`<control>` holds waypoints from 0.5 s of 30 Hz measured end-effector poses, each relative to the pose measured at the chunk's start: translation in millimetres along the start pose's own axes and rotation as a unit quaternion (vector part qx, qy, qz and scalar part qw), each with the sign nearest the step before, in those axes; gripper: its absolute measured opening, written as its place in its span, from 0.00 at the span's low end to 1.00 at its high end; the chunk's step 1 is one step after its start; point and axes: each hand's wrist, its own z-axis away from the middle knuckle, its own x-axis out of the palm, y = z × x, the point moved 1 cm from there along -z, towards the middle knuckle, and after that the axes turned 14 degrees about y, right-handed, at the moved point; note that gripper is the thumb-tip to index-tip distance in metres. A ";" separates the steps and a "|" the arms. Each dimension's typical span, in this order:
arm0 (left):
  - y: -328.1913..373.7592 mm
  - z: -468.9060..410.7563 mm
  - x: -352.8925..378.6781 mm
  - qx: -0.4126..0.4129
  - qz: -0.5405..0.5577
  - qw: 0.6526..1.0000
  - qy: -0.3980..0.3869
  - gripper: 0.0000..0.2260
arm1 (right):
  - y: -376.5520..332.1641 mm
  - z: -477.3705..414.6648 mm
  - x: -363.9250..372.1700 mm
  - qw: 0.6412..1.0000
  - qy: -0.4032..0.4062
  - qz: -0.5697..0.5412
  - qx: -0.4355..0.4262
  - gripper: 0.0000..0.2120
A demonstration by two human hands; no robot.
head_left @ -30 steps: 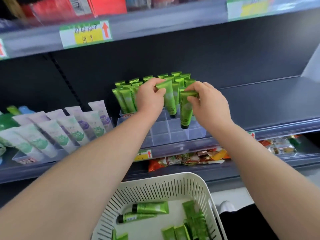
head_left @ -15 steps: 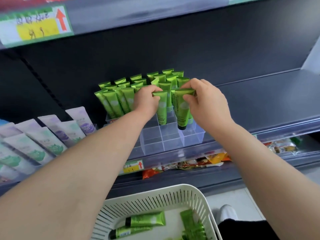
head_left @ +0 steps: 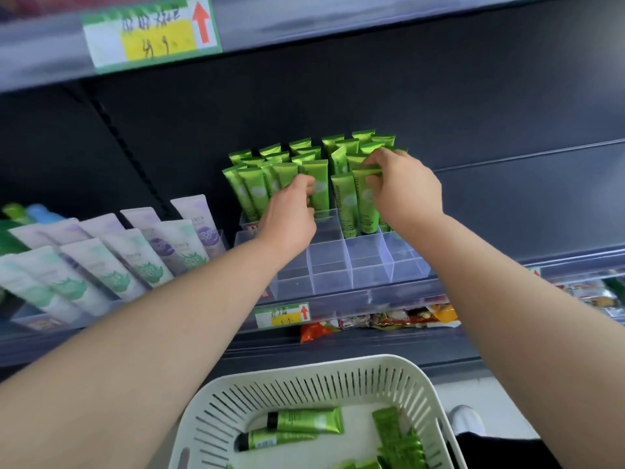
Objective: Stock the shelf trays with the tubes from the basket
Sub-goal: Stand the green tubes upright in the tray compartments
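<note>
1. Nearest the camera, the white basket [head_left: 314,377] holds several green tubes [head_left: 304,421] lying flat, so a good part of the stock is not yet shelved.
2. Farther up, on the shelf [head_left: 507,198], the clear tray [head_left: 351,265] has its two front rows of compartments bare.
3. Just behind those, the left hand [head_left: 291,211] curls its fingers round an upright tube [head_left: 319,184], and the right hand [head_left: 402,191] pinches the flat top of a second tube [head_left: 367,201] standing in a compartment.
4. At the back, the rows of standing tubes [head_left: 333,142] look full; I judge the job a little over halfway.
</note>
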 end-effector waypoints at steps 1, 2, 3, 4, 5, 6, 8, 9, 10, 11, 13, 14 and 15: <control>-0.4 1.1 -2.5 0.002 -0.001 1.000 -0.001 0.22 | 0.9 0.4 3.5 1.000 -0.013 0.012 0.000 0.16; -0.6 1.7 -4.7 0.004 -0.001 1.000 -0.001 0.22 | 1.3 1.6 7.2 0.999 -0.026 0.022 -0.001 0.16; -0.5 2.5 -6.5 0.005 0.000 1.000 -0.002 0.21 | 1.6 3.0 10.6 0.999 -0.038 0.029 -0.004 0.16; -0.2 3.7 -8.0 0.007 0.001 1.000 -0.003 0.21 | 1.9 4.7 13.7 0.998 -0.049 0.033 -0.004 0.16; 0.2 5.1 -9.4 0.010 0.000 1.000 -0.005 0.21 | 2.3 6.0 16.1 0.998 -0.057 0.035 -0.002 0.16; 0.4 6.4 -11.0 0.014 -0.003 1.000 -0.005 0.21 | 2.6 6.6 17.6 0.998 -0.060 0.035 0.002 0.15; 1.2 9.2 -14.5 0.024 -0.010 1.000 -0.007 0.21 | 2.3 6.8 18.1 0.998 -0.049 0.032 0.009 0.15; 1.8 11.0 -16.3 0.027 -0.012 1.000 -0.009 0.22 | 1.3 6.9 17.3 0.999 -0.039 0.032 0.008 0.15; 2.5 12.7 -18.1 0.030 -0.012 0.999 -0.011 0.22 | 0.0 7.3 15.6 0.999 -0.028 0.033 0.003 0.15; 3.5 14.6 -19.9 0.032 -0.012 0.999 -0.013 0.22 | -1.6 8.1 13.4 0.999 -0.016 0.036 -0.006 0.15; 6.0 19.0 -24.3 0.037 -0.012 0.999 -0.015 0.22 | -5.0 11.5 7.2 0.999 0.006 0.043 -0.026 0.15; 7.5 21.6 -26.9 0.038 -0.012 0.999 -0.015 0.21 | -6.8 14.3 3.5 0.998 0.016 0.046 -0.037 0.15; 9.1 24.8 -29.4 0.038 -0.011 0.999 -0.014 0.21 | -8.5 18.1 0.0 0.997 0.022 0.049 -0.048 0.15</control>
